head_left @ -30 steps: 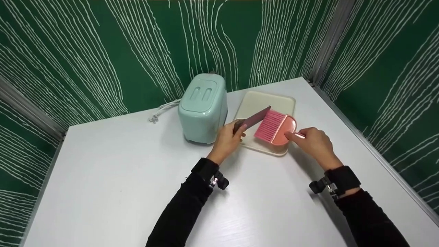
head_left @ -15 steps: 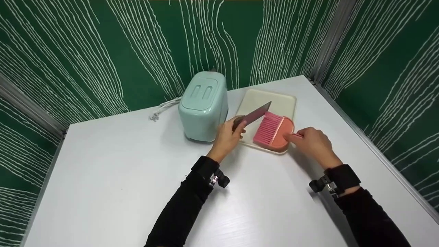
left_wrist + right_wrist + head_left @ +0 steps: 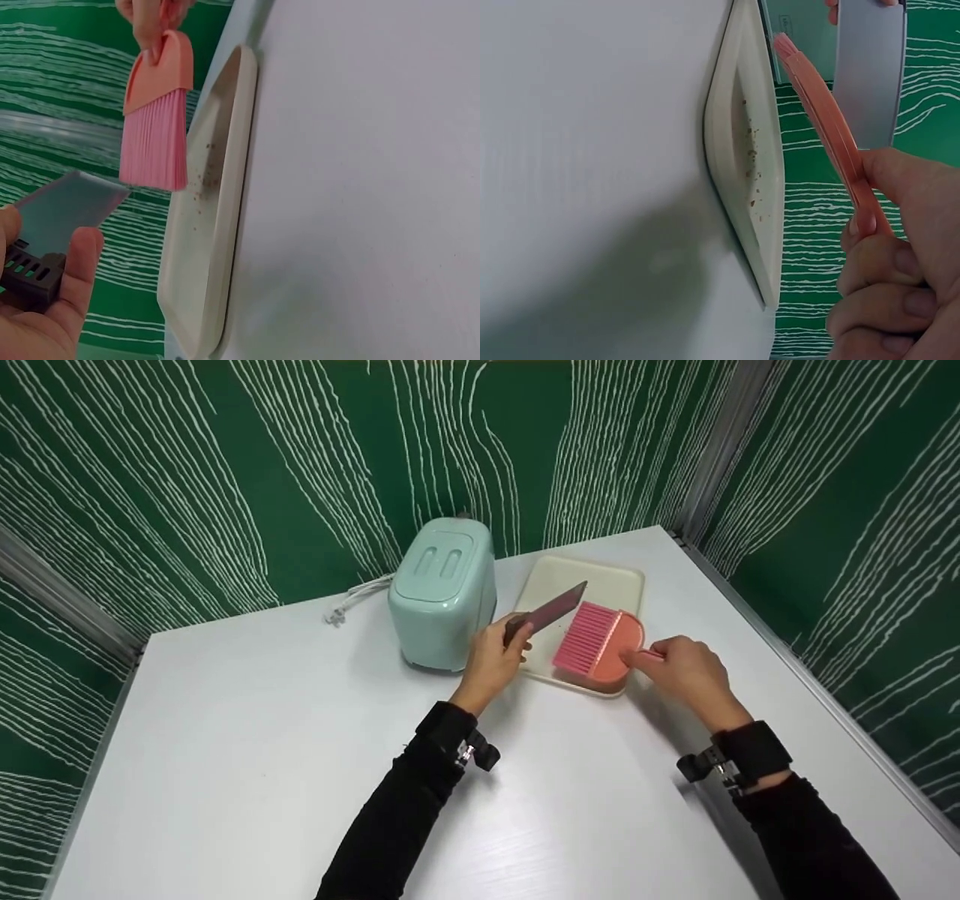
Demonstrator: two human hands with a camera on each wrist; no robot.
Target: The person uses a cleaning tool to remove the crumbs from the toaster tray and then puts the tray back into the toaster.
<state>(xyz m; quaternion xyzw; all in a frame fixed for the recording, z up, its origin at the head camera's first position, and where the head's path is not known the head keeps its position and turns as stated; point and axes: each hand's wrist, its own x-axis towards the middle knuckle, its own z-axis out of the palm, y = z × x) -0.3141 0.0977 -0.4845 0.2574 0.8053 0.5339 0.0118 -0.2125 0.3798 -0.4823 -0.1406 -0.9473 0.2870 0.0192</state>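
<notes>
My left hand (image 3: 491, 656) grips the dark handle (image 3: 34, 274) of a broad-bladed knife (image 3: 556, 609), its blade slanting up over the cream tray (image 3: 581, 571). From the right, my right hand (image 3: 690, 675) pinches the short handle of a coral brush with pink bristles (image 3: 589, 639). In the left wrist view the brush (image 3: 155, 135) hangs bristles down above the tray, with the knife blade (image 3: 75, 202) apart from it. Several brown crumbs (image 3: 751, 157) lie inside the tray. The right wrist view has the brush (image 3: 829, 112) nearly edge-on.
A mint-green toaster (image 3: 442, 592) stands left of the tray, close to my left hand. Its white cord and plug (image 3: 336, 616) lie behind it on the white table (image 3: 285, 750). Green walls with white lines (image 3: 300, 457) rise along the table's back and right.
The brush has come down slightly and tilted over the tray. The knife has shifted a little to the left, away from the bristles. Both hands keep their hold.
</notes>
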